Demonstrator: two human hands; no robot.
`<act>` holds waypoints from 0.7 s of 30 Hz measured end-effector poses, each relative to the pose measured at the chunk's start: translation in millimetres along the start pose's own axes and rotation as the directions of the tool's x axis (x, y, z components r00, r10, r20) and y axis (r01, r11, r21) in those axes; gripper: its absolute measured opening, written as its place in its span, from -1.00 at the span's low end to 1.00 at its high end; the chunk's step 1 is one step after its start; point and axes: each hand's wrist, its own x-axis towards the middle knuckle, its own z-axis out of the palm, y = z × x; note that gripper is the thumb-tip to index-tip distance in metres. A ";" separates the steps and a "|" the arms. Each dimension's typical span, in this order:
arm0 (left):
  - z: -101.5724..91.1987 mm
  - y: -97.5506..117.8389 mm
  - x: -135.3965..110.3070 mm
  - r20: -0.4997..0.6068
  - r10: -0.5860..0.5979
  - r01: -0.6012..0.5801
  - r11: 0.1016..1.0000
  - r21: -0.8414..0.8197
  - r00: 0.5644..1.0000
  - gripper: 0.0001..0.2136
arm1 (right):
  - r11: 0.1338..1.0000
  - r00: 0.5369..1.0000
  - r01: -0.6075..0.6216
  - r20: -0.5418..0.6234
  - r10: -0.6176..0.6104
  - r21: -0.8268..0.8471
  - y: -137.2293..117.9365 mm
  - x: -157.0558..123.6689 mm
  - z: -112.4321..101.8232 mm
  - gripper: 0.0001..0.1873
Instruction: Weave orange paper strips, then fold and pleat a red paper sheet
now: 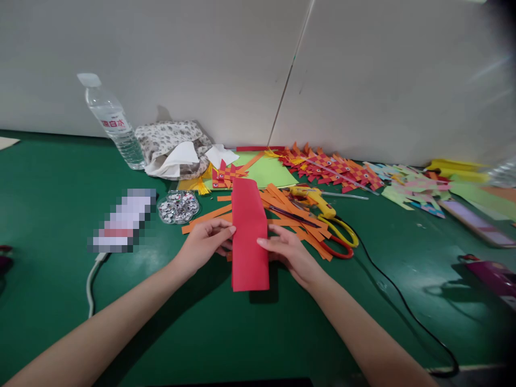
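A folded strip of red paper (250, 236) is held upright between my hands, just above the green table. My left hand (210, 239) pinches its left edge, thumb in front and fingers partly behind. On the opposite edge, my right hand (288, 250) grips the paper with the thumb on its face; the other fingers are mostly hidden behind. Beyond the paper lie several loose orange paper strips (296, 215), partly covered by it. A dark pen-like tool (294, 216) rests on these strips, and scissors with red and yellow handles (342, 252) lie beside them.
A yellow glue gun (316, 200) with a black cord (387, 274) lies to the right. Googly eyes in a bag (178, 208), a phone on a cable (124, 220) and a water bottle (115, 126) are left. Woven paper fish (330, 166) line the wall.
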 end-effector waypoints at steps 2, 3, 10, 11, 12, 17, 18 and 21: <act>0.4 0.3 -0.7 -0.011 0.006 -0.006 1.000 -0.007 1.000 -0.82 | 1.000 0.999 -0.018 0.050 0.018 -0.006 0.8 -1.2 1.2 -0.51; 0.9 0.8 -1.2 -0.014 0.007 -0.007 1.000 -0.005 1.000 -0.82 | 1.000 0.997 -0.020 0.069 0.020 -0.004 1.3 -1.5 1.8 -0.48; 2.8 3.2 -3.1 -0.006 0.017 -0.017 1.000 -0.009 1.000 -0.80 | 1.000 0.999 -0.005 0.049 0.006 -0.010 4.1 0.7 1.7 -0.41; 3.0 2.8 -3.0 -0.003 0.019 -0.019 1.000 -0.014 1.000 -0.79 | 1.000 0.999 0.002 0.050 -0.002 -0.007 4.2 0.7 1.7 -0.40; 3.1 2.3 -3.0 -0.003 0.021 -0.021 1.000 -0.018 1.000 -0.78 | 1.000 0.998 0.011 0.064 -0.011 0.000 4.2 0.5 1.7 -0.39; 4.8 0.2 -4.0 -0.003 0.032 -0.032 0.999 -0.012 0.999 -0.77 | 1.000 0.983 -0.005 0.181 0.000 0.031 5.6 -0.3 1.5 -0.32; 5.1 0.3 -4.3 -0.003 0.032 -0.032 0.999 -0.013 0.999 -0.77 | 1.000 0.982 -0.016 0.189 0.011 0.026 6.3 0.0 1.1 -0.32; 5.9 1.6 -5.0 -0.008 0.027 -0.027 0.999 -0.026 1.000 -0.80 | 1.000 0.986 -0.027 0.164 0.024 0.014 8.4 1.7 -0.1 -0.33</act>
